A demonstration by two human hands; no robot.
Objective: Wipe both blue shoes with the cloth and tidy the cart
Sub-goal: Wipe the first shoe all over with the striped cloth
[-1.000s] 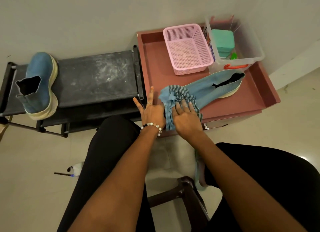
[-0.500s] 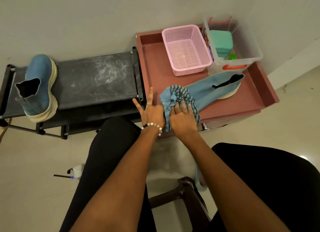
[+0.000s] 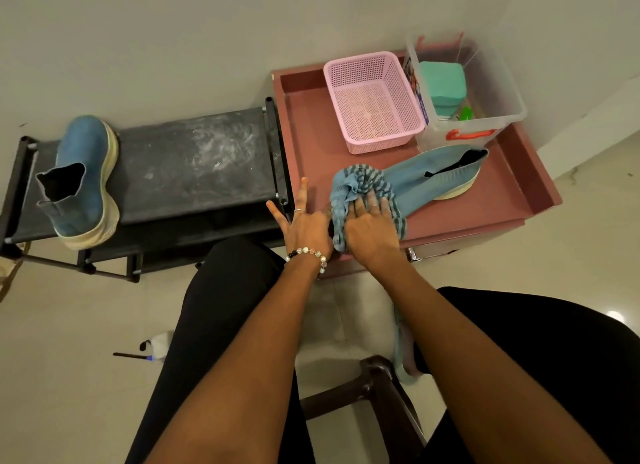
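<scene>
Two hands working at front edge of the pink cart (image 3: 519, 200), head view only. Right hand (image 3: 372, 235) is pressing the striped cloth (image 3: 360, 186) down on toe end of a blue shoe (image 3: 429, 179), fingers spread fairly straight over the fabric, wrist angling in from lower right. Left hand (image 3: 304, 221) is sitting just beside it at the cart's front-left corner, fingers splayed and relaxed, gripping nothing visible; ring and bead bracelet (image 3: 308, 254) showing. That shoe is lying on its side on the cart tray, heel pointing toward the clear bin (image 3: 485, 124). Pink basket (image 3: 372, 100) is standing behind, apart from shoe. Second blue shoe (image 3: 83, 176) is lying on the black rack (image 3: 194, 166) at far left, well apart from the hands. Bare tray showing left of basket and along the right rim; rack top open btwn shoe and cart. Cart back is sitting against the wall (image 3: 173, 48). Stool (image 3: 381, 387) showing btwn legs.
</scene>
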